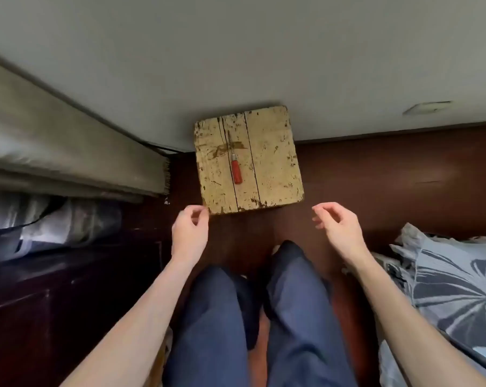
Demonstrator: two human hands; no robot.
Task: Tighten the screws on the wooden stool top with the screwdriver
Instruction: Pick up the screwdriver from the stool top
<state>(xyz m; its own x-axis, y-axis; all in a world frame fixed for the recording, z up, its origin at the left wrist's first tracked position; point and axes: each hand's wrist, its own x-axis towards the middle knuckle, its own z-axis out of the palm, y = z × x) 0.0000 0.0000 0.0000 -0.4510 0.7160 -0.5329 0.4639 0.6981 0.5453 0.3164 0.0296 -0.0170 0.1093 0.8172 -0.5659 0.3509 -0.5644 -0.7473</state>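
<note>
Wooden stool top (272,152), screwdriver (235,170) tip toward wall (236,51), left hand (190,233), right hand (339,225), each grip released.

Hemmed in behind by the wall (236,51) and on the left by folded fabric (68,152) near the stool top (269,152). Open from above and over bare floor (376,177) to the right. Only a screwdriver (236,172) on the boards; patterned cushion (445,280) well apart, lower right.

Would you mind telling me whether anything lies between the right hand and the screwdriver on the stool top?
Nothing visible does. The screwdriver lies alone on the wooden stool top, handle toward the person. Only bare wood lies between it and the right hand, which hovers empty by the near right corner.
</note>
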